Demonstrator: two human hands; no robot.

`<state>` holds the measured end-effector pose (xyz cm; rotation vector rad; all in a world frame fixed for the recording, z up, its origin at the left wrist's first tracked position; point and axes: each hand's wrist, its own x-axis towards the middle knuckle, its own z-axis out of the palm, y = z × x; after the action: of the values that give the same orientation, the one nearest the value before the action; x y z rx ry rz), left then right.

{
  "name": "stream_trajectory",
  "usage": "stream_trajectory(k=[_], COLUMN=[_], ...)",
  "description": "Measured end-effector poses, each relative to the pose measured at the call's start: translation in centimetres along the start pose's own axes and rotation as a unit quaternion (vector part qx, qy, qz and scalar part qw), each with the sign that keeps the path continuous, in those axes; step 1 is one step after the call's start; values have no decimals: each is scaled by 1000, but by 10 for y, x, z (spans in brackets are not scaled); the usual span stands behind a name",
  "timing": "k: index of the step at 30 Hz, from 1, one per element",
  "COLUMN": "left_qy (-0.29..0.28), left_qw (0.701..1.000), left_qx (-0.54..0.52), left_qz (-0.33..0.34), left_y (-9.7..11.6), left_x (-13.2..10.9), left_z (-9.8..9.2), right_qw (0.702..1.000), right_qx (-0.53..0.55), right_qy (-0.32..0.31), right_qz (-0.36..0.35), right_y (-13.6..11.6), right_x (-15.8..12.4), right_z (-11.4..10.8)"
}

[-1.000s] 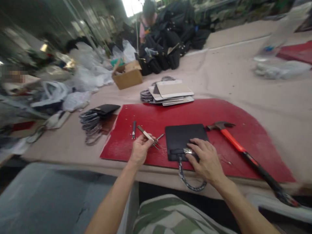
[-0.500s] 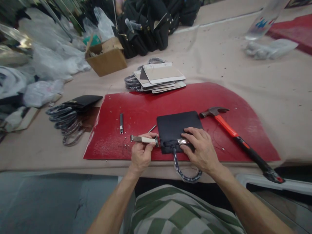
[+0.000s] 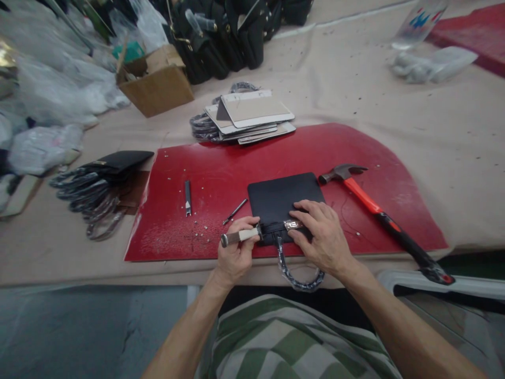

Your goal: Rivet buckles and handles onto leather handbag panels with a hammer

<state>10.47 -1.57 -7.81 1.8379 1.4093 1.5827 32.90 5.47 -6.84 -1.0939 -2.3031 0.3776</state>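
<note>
A black leather panel [image 3: 284, 192] lies flat on a red board, with a plastic-wrapped looped handle [image 3: 282, 263] and a silver metal clasp [image 3: 292, 225] on its near edge. In my left hand [image 3: 238, 255] is a leather punch [image 3: 247, 233] with a pale wrapped shank; its wide working end meets the panel's left edge near the strap. My fingers partly cover that end, so the exact contact is hidden. Spread over the panel's right side, my right hand [image 3: 325, 237] presses it down with fingers apart, close beside the clasp.
On the red board [image 3: 221, 168] lie a claw hammer [image 3: 365, 197], a short metal punch [image 3: 188, 199] and a thin rod [image 3: 235, 211]. Stacked panels [image 3: 252, 113] sit behind. Left are black pieces with wrapped handles [image 3: 87, 189] and a cardboard box [image 3: 158, 84].
The punch has tilted, its free end swinging toward me, and its working end now sits against the panel's edge. My right hand stays on the panel. The whole view has shifted slightly.
</note>
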Motion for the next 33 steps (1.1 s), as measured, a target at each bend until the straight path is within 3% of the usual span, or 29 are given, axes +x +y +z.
stream_trajectory(k=[4, 27, 33], left_qy=[8, -44, -16], left_qw=[1000, 999, 1000], left_qx=[3, -1, 20], left_qz=[-27, 0, -1], left_y=[0, 1, 4], left_x=[0, 6, 1], left_z=[0, 2, 8], right_qw=[1000, 1000, 1000], right_qx=[1, 7, 6], right_qy=[0, -5, -4], right_qz=[1, 5, 4], right_y=[0, 1, 1], right_x=[0, 0, -1], right_z=[0, 0, 0])
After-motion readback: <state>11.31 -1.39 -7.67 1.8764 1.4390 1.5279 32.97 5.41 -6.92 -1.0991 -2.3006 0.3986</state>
